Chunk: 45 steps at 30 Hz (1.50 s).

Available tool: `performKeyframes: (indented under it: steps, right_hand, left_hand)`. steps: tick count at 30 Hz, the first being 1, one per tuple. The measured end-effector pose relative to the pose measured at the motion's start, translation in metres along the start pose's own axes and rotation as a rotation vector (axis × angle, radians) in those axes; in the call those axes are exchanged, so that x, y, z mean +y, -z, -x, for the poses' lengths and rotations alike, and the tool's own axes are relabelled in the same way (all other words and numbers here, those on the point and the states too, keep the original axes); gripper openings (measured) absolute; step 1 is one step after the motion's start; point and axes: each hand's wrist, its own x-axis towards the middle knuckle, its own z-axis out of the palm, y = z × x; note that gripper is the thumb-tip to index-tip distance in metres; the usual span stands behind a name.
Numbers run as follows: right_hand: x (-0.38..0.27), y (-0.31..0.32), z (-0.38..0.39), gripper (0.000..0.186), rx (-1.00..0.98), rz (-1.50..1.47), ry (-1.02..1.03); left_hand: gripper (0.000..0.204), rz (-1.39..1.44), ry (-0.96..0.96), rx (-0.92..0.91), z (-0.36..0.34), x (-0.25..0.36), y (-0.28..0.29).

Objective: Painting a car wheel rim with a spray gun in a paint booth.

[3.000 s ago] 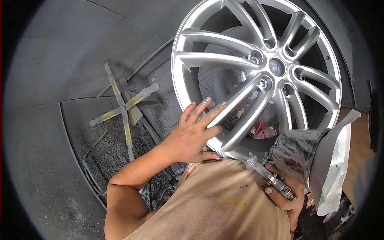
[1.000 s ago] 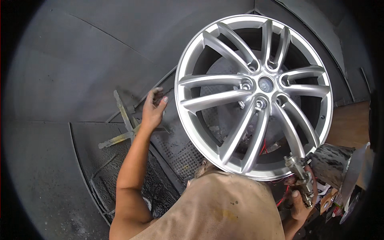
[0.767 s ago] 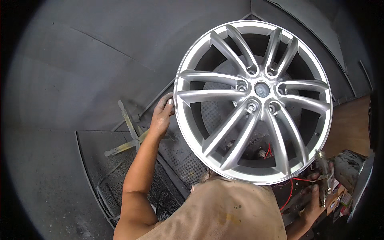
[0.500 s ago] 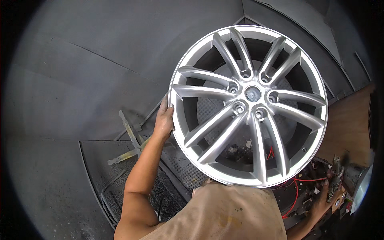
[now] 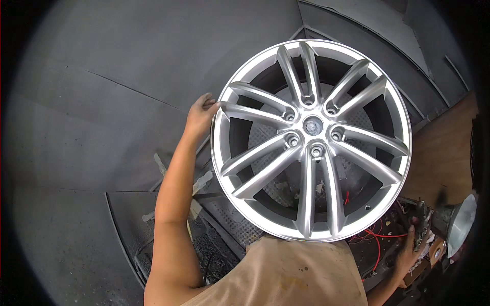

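Where the person's tan, paint-flecked apron (image 5: 286,278) fills the lower edge of the view, the two forearms part company: the left runs up and away, the right drops off toward the lower right corner.

Right hand (image 5: 408,250): low, beside a tangle of red wires (image 5: 377,239), closed about the handle of a metal spray gun with a silver cup (image 5: 449,224). The grip looks clenched, though the rim of the picture blurs the fingers (image 5: 414,230).

Left hand (image 5: 201,115): arm near fully extended, wrist raised, fingers hooked over the left edge of the silver multi-spoke alloy wheel (image 5: 311,140), thumb side toward the face. This hand alone is on the wheel; the right is well apart from it.

The wheel stands on edge, face toward the wearer, tilted slightly back. Its hub lies to the right of the gripping fingers, so the whole disc sits on the far side of that hold. Its lower rim meets the apron line; what bears it there is hidden.

Beneath and behind: a dark perforated metal grate (image 5: 229,219) and a taped cross-shaped stand (image 5: 196,188), partly covered by the forearm. Farthest: grey overspray-coated booth walls (image 5: 112,92).
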Motion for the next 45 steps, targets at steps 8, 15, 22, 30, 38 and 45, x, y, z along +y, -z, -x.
performKeyframes:
  steps: [8,15,22,30,38,45]
  right_hand:
    - [-0.014,-0.021,0.016,0.052,-0.091,-0.001,-0.109]
    - [-0.011,-0.025,0.034,0.051,-0.128,0.017,-0.148]
    - [-0.023,-0.035,0.03,0.049,-0.181,-0.101,-0.155]
    - [-0.047,-0.042,0.022,0.052,-0.24,-0.012,-0.238]
    - [-0.048,-0.049,0.027,0.055,-0.206,-0.138,-0.303]
    - [-0.043,-0.043,0.033,0.052,-0.266,-0.159,-0.258]
  left_hand:
    - [0.067,-0.627,0.104,-0.28,-0.064,0.045,-0.028]
    - [0.046,-1.006,0.037,-0.375,-0.088,0.066,-0.031]
    - [0.03,-0.681,0.214,-0.617,-0.116,0.053,-0.011]
    - [0.055,-1.16,-0.043,-0.422,-0.077,0.079,-0.033]
    - [0.042,-1.137,0.031,-0.474,-0.092,0.082,-0.032]
    - [0.03,-1.02,0.233,-0.705,-0.118,0.078,-0.021]
